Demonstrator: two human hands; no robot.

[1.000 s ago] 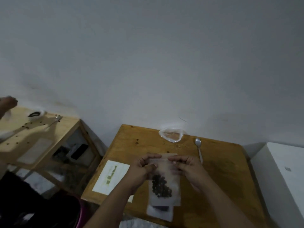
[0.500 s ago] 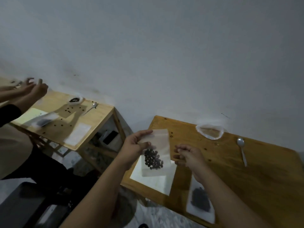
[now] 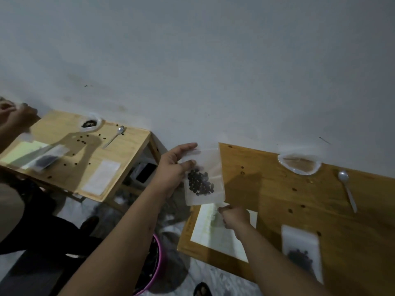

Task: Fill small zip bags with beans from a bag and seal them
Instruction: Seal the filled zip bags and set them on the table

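Note:
My left hand [image 3: 173, 169] holds a small clear zip bag [image 3: 205, 178] with dark beans in its lower half, raised over the left edge of my wooden table [image 3: 277, 199]. My right hand [image 3: 234, 215] is lower, with its fingers pinched on a thin clear bag lying on the white sheet [image 3: 215, 233]. Another filled zip bag [image 3: 301, 251] lies flat near the front of the table. The larger plastic bean bag [image 3: 299, 165] sits open at the back by the wall, and a metal spoon [image 3: 347, 189] lies to its right.
A second wooden table [image 3: 85, 163] at the left carries scattered beans, a spoon, a bean bag and zip bags; another person's hands [image 3: 15, 116] work there. A pink-rimmed bucket [image 3: 156, 263] stands on the floor between the tables. The white wall is close behind.
The view swung left. My left hand carried the filled zip bag up and to the left edge of the table. My right hand let go of it and dropped to the white sheet.

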